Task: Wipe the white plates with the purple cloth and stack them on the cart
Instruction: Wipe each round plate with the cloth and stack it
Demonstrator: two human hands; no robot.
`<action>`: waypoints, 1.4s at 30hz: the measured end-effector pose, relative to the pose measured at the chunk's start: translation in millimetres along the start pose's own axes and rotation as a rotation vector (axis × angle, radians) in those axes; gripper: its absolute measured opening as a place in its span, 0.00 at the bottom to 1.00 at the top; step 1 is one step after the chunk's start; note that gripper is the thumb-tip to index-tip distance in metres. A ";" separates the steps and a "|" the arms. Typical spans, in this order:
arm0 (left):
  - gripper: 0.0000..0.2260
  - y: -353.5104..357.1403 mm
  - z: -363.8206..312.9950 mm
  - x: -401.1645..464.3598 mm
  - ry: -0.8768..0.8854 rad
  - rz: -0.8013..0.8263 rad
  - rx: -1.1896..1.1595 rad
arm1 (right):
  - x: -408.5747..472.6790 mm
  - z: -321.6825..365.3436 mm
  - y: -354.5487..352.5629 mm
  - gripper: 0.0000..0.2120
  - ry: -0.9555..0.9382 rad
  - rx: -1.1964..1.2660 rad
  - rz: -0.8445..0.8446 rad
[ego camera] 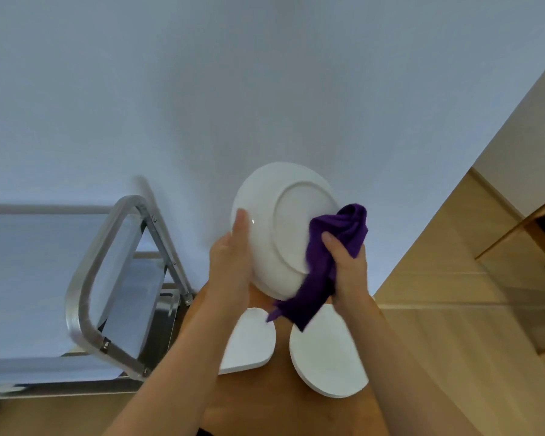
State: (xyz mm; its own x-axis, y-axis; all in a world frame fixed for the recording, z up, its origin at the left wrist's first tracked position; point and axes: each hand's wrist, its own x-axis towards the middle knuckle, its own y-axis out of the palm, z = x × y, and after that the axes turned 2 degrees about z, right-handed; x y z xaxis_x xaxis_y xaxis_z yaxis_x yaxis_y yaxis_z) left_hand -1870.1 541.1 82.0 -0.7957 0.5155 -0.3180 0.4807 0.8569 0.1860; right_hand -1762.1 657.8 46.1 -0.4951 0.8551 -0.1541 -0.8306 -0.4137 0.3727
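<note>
Your left hand point(233, 256) grips a white plate point(280, 228) by its nine-o'clock rim, underside toward you, while your right hand point(348, 269) presses the purple cloth point(331, 262) against its four-o'clock edge. Two more plates point(324, 354) lie on the wooden table point(265, 401) at six o'clock; the metal cart point(85, 284) stands at nine.

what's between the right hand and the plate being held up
In the head view, the purple cloth lies between the right hand and the underside of the raised plate.
</note>
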 end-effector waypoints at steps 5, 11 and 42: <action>0.29 -38.6 -15.5 19.3 -0.292 0.546 -0.002 | 13.4 31.9 -30.4 0.25 0.170 -0.272 0.346; 0.12 -38.6 -3.5 22.3 -0.337 0.505 -0.200 | 7.1 31.6 -23.1 0.18 0.135 -0.387 0.305; 0.05 22.9 21.9 -27.4 0.212 0.271 0.410 | -47.3 -24.7 15.6 0.12 0.145 -0.039 0.053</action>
State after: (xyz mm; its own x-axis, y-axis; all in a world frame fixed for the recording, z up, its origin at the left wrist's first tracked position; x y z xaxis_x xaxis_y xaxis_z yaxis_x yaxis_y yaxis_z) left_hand -1829.1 546.6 74.6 -0.6596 0.7440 -0.1068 0.7501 0.6425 -0.1564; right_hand -1757.9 603.2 36.6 -0.5676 0.7790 -0.2665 -0.8103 -0.4712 0.3484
